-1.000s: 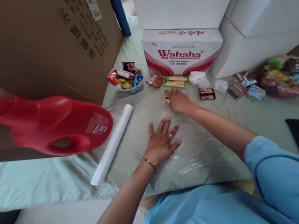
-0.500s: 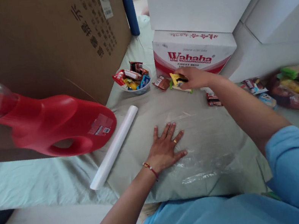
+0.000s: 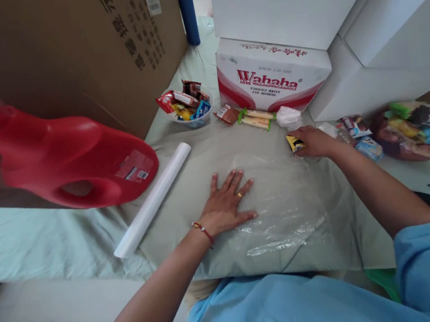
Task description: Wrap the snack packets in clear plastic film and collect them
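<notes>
Because a thin clear sheet [image 3: 284, 201] lay near on the pale green cloth [image 3: 205, 151], the left hand [image 3: 225, 203] was maybe set down there to stop it from sliding. That hand was flat, with its fingers spread wide and nothing in its grip, at the left side of the sheet. Just left of it, a long white roll [image 3: 153, 199] lay at a slant, likely put there to leave room for the arms.

A bit farther and to the right, the right hand [image 3: 313, 141] had its fingers drawn in on a small yellow packet [image 3: 295, 143] — it seemed to be a pinch, enough for such a little thing. The packet was near the far right part of the sheet; I could not tell if it touched the cloth.

Past that hand was a white bundle [image 3: 289, 116]. Left of it, green-ended packets [image 3: 257, 115] and a brown packet [image 3: 226, 114] made a row in front of the white and red box [image 3: 275, 75], perhaps so each was easy to see and pick up. Farther left, a clear bowl [image 3: 195, 123] held a heap of snacks [image 3: 186, 104] — its sides likely kept them from spilling. Farthest off, a blue tube [image 3: 187, 10] stood upright.
</notes>
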The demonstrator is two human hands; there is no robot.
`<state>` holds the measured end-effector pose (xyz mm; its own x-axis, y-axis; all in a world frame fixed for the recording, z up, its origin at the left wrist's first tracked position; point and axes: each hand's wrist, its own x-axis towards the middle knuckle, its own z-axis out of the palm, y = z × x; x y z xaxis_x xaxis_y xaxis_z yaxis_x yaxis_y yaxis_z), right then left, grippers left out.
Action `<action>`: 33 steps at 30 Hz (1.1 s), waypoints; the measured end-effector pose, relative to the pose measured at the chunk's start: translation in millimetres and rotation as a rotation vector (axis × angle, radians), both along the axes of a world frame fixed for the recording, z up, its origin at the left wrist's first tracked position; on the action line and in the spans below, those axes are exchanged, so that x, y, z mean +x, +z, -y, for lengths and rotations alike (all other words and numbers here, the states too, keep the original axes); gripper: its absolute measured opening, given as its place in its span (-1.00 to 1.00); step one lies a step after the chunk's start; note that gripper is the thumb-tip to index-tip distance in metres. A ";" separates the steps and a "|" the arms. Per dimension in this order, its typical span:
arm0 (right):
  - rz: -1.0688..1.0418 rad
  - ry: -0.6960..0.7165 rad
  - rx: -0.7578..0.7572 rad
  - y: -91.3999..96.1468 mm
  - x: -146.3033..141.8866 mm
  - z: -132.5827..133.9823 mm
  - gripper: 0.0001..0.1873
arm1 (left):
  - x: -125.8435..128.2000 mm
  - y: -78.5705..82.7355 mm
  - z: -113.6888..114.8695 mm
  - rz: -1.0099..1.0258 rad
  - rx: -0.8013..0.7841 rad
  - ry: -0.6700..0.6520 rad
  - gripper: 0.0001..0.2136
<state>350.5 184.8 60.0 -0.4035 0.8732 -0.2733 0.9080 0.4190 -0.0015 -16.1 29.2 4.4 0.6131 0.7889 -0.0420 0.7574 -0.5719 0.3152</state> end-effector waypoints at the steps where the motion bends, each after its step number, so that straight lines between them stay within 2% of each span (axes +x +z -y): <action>1: 0.038 -0.011 0.030 1.1 -0.5 3.8 -0.26 | -0.1 -0.2 -0.2 -0.002 -0.003 0.001 -0.06; 4: 0.087 -0.064 0.135 13.1 -2.2 21.9 -0.40 | -0.8 -1.9 -0.7 -0.002 -0.011 -0.007 0.05; 6: 0.003 -0.089 0.181 26.0 -8.1 41.7 -0.39 | -1.2 -3.5 -0.7 -0.013 -0.010 -0.011 0.08; 8: -0.178 -0.066 0.151 37.8 -22.3 66.7 -0.34 | -1.5 -4.6 -0.8 -0.040 -0.004 -0.009 0.08; 10: -0.347 0.045 0.028 43.8 -45.4 92.2 -0.32 | -1.9 -4.9 -1.7 -0.065 0.000 -0.007 0.06; 13: -0.355 0.226 -0.144 37.2 -85.2 121.3 -0.33 | -4.1 -3.6 -5.0 -0.073 -0.013 -0.015 0.05; 15: -0.280 0.272 -0.161 25.3 -104.6 132.5 -0.35 | -7.5 -2.0 -6.6 -0.059 -0.026 -0.031 0.03; 18: -0.266 0.286 -0.121 8.1 -114.5 140.3 -0.31 | -14.2 0.2 -4.3 -0.036 0.002 -0.016 -0.03; 22: -0.346 0.212 -0.119 -1.6 -100.6 142.2 -0.28 | -20.4 1.2 5.0 -0.061 0.049 0.057 -0.14; 25: -0.342 0.097 -0.114 -5.6 -74.8 138.6 -0.33 | -22.2 0.1 7.9 -0.099 0.008 0.050 -0.20; 30: -0.307 -0.192 -0.025 -10.8 -11.3 128.8 -0.55 | -26.9 0.1 5.0 -0.096 -0.015 0.023 -0.17; 33: -0.441 -0.371 0.067 -2.5 11.0 134.5 -0.56 | -29.9 10.0 4.9 -0.041 0.045 0.044 -0.28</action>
<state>361.5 50.3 57.4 -0.1301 0.9876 -0.0883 0.9136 0.0848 -0.3977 -46.0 24.3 14.4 0.5765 0.8165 -0.0308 0.7938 -0.5507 0.2580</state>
